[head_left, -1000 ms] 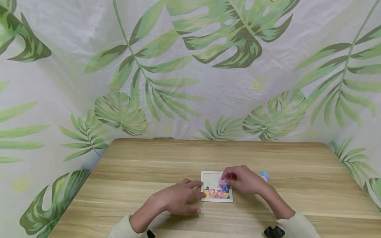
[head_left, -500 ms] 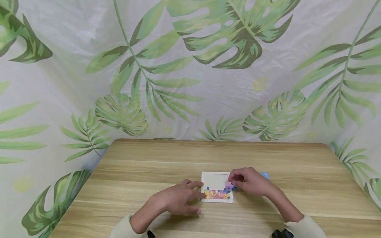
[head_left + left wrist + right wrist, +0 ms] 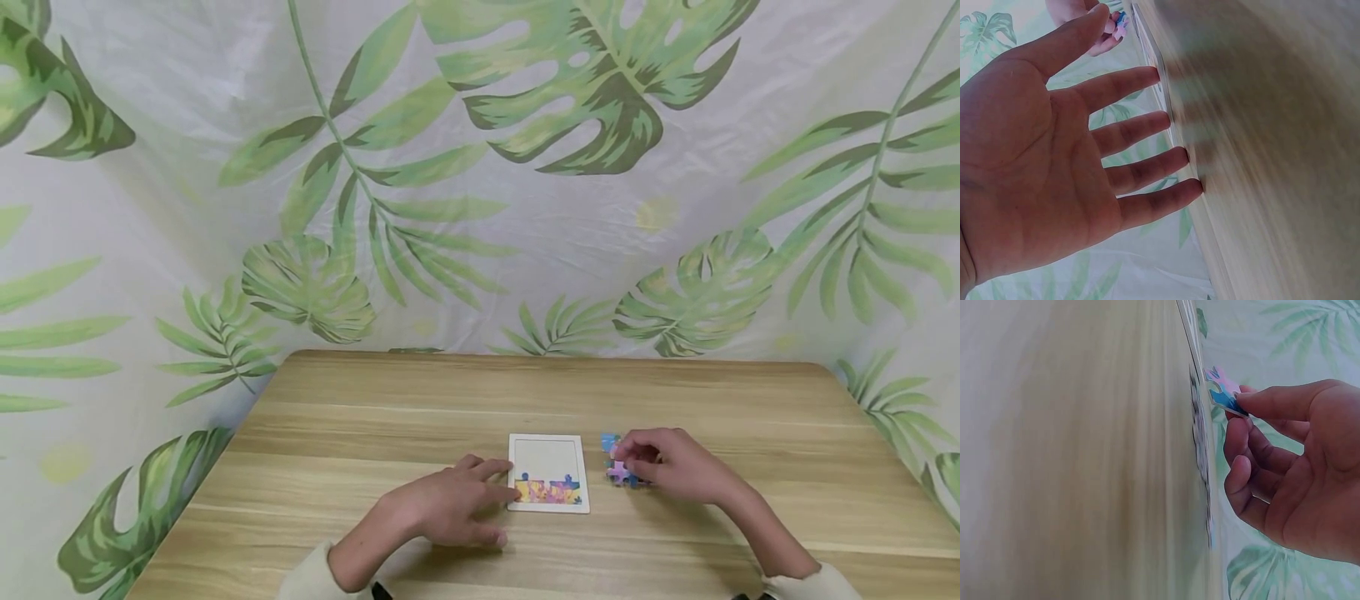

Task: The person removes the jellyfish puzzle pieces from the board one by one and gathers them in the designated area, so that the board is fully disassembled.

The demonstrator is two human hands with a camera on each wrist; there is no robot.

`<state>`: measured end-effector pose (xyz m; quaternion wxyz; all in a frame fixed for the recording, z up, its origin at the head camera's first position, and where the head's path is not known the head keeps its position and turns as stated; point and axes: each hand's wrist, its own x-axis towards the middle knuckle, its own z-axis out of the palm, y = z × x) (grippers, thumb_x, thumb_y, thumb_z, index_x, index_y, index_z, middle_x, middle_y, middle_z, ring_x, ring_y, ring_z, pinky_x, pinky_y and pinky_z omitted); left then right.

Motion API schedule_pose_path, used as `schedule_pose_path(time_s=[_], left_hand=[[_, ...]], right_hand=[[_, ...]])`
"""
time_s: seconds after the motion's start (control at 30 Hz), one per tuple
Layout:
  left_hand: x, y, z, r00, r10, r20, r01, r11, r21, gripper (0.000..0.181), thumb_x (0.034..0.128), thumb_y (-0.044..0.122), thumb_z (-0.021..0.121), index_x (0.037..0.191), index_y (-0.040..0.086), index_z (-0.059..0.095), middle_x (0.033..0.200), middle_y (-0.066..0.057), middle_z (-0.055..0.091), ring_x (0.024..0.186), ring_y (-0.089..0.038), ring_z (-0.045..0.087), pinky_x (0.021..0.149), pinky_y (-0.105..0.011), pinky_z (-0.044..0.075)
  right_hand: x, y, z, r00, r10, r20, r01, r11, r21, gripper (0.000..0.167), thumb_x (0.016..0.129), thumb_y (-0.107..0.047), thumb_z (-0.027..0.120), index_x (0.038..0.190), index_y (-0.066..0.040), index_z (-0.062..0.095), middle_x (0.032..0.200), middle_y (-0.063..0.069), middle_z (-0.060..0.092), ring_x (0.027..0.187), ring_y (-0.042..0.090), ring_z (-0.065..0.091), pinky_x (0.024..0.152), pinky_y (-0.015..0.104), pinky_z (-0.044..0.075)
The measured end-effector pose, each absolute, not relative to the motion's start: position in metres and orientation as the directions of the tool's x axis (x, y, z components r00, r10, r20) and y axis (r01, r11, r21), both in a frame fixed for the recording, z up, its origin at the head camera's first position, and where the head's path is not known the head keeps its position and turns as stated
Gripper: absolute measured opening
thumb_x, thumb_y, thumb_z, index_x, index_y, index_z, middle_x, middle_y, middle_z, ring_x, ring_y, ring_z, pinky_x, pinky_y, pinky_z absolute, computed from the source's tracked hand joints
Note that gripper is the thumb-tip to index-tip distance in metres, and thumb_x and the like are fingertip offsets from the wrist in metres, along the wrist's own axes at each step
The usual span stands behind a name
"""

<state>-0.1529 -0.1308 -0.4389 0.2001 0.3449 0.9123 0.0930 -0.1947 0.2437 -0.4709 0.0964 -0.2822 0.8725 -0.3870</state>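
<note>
A square white puzzle tray (image 3: 546, 452) lies on the table, with a row of joined yellow, pink and blue pieces (image 3: 547, 492) along its near side. My left hand (image 3: 456, 504) rests at the tray's left edge, its fingers straight and spread, fingertips down on the edge and table. To the right of the tray, my right hand (image 3: 678, 468) pinches a pink-and-blue jigsaw piece (image 3: 1225, 392) between thumb and fingers. The right wrist view shows that piece held above the table, over loose jigsaw pieces (image 3: 1201, 440). My right hand partly hides those pieces in the head view.
The wooden table (image 3: 375, 417) carries the tray and the loose pieces. A pale cloth with green leaves (image 3: 480, 208) hangs behind its far edge. Dark wrist devices show at both sleeves.
My right hand has moved right, off the tray, carrying the jigsaw piece over the loose pieces and uncovering the tray's right side. My left hand stays at the tray's left edge.
</note>
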Motion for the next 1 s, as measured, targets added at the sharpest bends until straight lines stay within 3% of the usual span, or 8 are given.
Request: schedule_pose_path(time_s=[0.27,0.7,1.0], left_hand=[[-0.151,-0.132,-0.439,-0.681,0.666,-0.305,0.59,0.745,0.31,0.056,0.1018,0.05,0.071,0.154,0.031,0.06,0.175,0.0,0.037,0.156,-0.032,0.041,0.117,-0.051,0.05],[-0.152,-0.132,-0.438,-0.67,0.676,-0.306,0.607,0.737,0.297,0.055,0.1032,0.05,0.069,0.154,0.031,0.059,0.175,0.002,0.037,0.156,-0.03,0.04,0.117,-0.051,0.05],[-0.152,-0.131,-0.436,-0.674,0.673,-0.305,0.607,0.74,0.291,0.055,0.1019,0.05,0.071,0.153,0.031,0.061,0.174,0.001,0.038,0.156,-0.032,0.041,0.117,-0.052,0.05]], right_hand=[[-0.189,0.262,-0.469,-0.832,-0.553,0.052,-0.418,0.562,-0.714,0.012,0.103,-0.008,0.068,0.105,-0.017,0.076,0.091,-0.007,0.071,0.08,0.0,0.057,0.07,0.023,0.051],[-0.184,0.291,-0.472,-0.843,-0.537,0.026,-0.389,0.575,-0.72,0.013,0.105,-0.008,0.066,0.111,-0.013,0.077,0.103,-0.003,0.075,0.086,-0.002,0.058,0.072,0.023,0.052],[-0.181,0.305,-0.473,-0.853,-0.522,0.003,-0.367,0.595,-0.715,0.012,0.105,-0.007,0.065,0.109,-0.012,0.075,0.099,-0.003,0.073,0.084,-0.001,0.056,0.07,0.023,0.05]])
